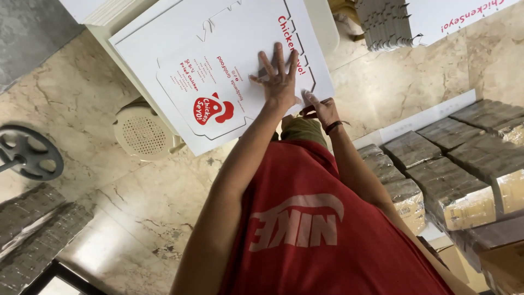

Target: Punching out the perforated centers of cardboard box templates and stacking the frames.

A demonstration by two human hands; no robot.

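A large white die-cut cardboard sheet [218, 60] with red printing and a red chicken logo lies on a stack of similar sheets in front of me. My left hand [278, 79] presses flat on it with the fingers spread, holding nothing. My right hand [321, 109], with a dark band at the wrist, pinches the sheet's near edge just right of the left hand. My red shirt [327, 229] fills the lower middle of the view.
The floor [131, 207] is beige marble. A round cream perforated object [142, 134] sits under the sheets at left, with a dark metal wheel [27, 153] further left. Plastic-wrapped bundles [464, 164] are stacked at right. Grey flat card stacks lie at the top right [387, 24] and bottom left [33, 229].
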